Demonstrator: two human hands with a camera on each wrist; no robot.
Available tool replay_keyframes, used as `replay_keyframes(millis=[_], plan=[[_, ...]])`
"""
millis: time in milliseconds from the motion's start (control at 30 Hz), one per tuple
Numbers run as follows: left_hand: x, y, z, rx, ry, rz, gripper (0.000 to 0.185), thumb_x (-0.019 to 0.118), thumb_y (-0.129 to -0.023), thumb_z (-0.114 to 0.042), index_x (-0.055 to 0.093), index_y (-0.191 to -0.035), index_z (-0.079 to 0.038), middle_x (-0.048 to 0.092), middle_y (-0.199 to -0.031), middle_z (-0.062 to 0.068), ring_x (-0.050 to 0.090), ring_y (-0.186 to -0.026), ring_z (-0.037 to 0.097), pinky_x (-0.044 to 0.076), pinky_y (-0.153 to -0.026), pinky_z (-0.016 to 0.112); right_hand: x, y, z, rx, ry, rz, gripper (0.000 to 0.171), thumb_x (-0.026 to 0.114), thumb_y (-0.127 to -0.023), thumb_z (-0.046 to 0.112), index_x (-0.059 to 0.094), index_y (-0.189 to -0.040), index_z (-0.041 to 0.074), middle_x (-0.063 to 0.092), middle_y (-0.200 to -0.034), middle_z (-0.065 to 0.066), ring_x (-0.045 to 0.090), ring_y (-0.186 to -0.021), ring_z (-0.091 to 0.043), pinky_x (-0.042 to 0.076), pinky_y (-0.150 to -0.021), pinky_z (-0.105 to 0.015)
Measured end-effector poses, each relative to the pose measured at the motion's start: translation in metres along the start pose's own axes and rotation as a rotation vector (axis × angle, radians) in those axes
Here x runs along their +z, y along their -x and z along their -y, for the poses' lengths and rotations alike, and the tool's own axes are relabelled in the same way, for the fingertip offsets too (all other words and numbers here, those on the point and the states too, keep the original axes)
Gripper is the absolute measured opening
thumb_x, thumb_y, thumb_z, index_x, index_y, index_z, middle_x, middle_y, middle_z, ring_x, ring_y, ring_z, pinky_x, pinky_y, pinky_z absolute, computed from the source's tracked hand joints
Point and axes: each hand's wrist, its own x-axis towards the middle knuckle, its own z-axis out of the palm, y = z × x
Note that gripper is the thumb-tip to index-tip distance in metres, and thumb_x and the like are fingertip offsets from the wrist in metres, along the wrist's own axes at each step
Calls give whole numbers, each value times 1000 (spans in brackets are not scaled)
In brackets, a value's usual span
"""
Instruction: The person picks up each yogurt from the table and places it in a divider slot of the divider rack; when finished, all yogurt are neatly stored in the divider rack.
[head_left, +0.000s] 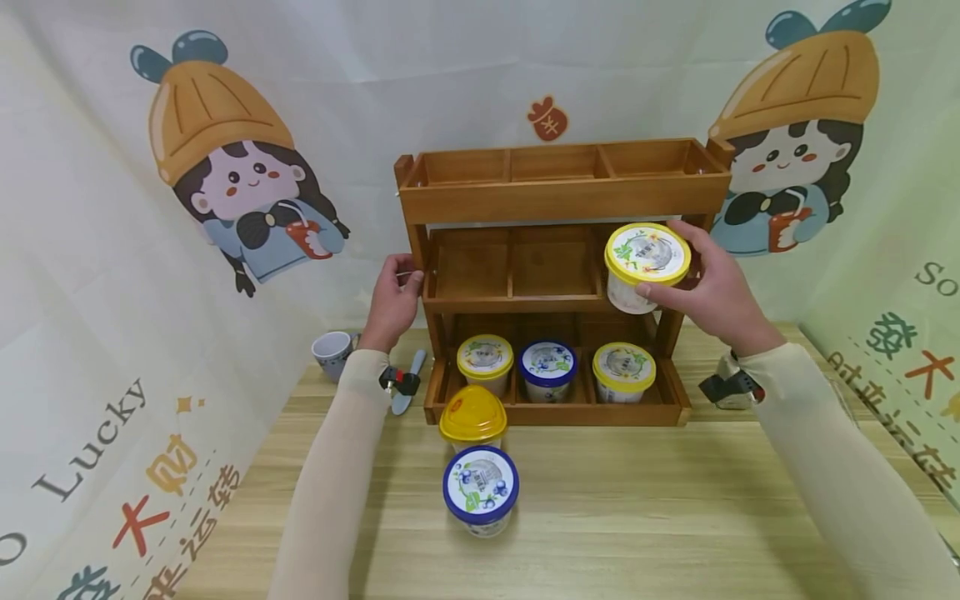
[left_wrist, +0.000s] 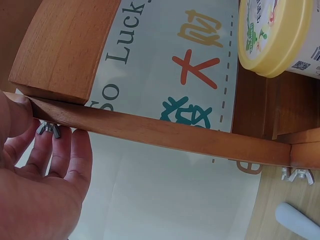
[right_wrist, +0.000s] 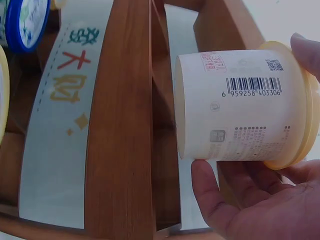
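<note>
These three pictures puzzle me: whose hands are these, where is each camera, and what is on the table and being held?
There is no machine here: a person works with two bare hands and wears three cameras. The wide picture comes from the head, looking down at a wooden rack on a table. The other two come from the wrists.

The right hand holds a yellow-lidded tub at the rack's middle shelf; its wrist camera shows the tub's barcode side. The left hand grips the rack's left post; its wrist camera shows the fingers beside a wing nut.

Three tubs sit on the bottom shelf. In front stand a yellow-lidded cup and a blue-lidded tub. A small mug stands at the left.
</note>
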Motion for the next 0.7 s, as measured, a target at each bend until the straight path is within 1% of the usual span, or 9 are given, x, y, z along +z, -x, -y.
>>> replay_keyframes(millis=[133, 233, 333, 400, 467, 500, 567, 700], plan=[[1, 0, 0, 2, -5, -1, 33, 51, -112, -16, 48, -143, -5, 54, -141, 19, 53, -134, 37, 46, -114, 55, -1, -13, -5, 1, 17, -20, 94, 86, -90, 28, 32, -164, 11, 52, -149, -14, 56, -119, -17, 49, -84, -5], [1, 0, 0, 4, -7, -4, 33, 51, -112, -16, 48, -143, -5, 54, -141, 19, 54, -134, 37, 47, -114, 55, 1, -22, -9, 6, 25, -35, 89, 86, -90, 33, 37, -161, 11, 54, -147, -13, 56, -123, -21, 48, -89, -8], [0, 0, 1, 6, -8, -4, 33, 51, -112, -16, 48, -143, -5, 54, -140, 19, 53, -133, 37, 47, -113, 55, 4, -29, -14, 14, 12, -52, 88, 86, -90, 35, 39, -160, 12, 52, -151, -12, 54, -130, -24, 49, -101, -19], [-1, 0, 1, 8, -9, -4, 33, 51, -112, -16, 48, -143, -5, 53, -140, 19, 53, -133, 37, 47, -113, 54, 6, -33, -18, 19, 2, -58, 89, 86, -89, 35, 37, -161, 13, 50, -155, -12, 52, -134, -26, 48, -110, -30], [-1, 1, 2, 6, -6, -1, 33, 51, -112, -17, 48, -143, -5, 54, -140, 19, 53, -133, 36, 47, -113, 54, 8, -36, -23, 11, 15, -62, 92, 87, -89, 34, 36, -162, 11, 48, -157, -14, 50, -137, -29, 44, -116, -43], [-1, 1, 3, 4, -5, 2, 34, 51, -112, -17, 48, -144, -5, 53, -140, 19, 53, -133, 36, 47, -113, 54, 9, -36, -25, 6, 22, -61, 93, 87, -88, 33, 36, -162, 10, 48, -156, -15, 50, -138, -30, 43, -117, -48], [-1, 1, 3, 4, -6, 7, 34, 51, -112, -17, 47, -144, -5, 53, -140, 19, 53, -133, 36, 48, -112, 54, 11, -34, -29, -1, 60, -60, 94, 88, -87, 32, 36, -161, 8, 49, -154, -18, 50, -136, -33, 42, -117, -53], [-2, 0, 1, 12, -20, 9, 35, 51, -113, -19, 47, -145, -5, 53, -141, 18, 54, -133, 36, 48, -112, 53, 13, -30, -33, -28, 118, -63, 97, 90, -84, 30, 37, -161, 6, 50, -150, -21, 51, -132, -36, 41, -113, -57]])
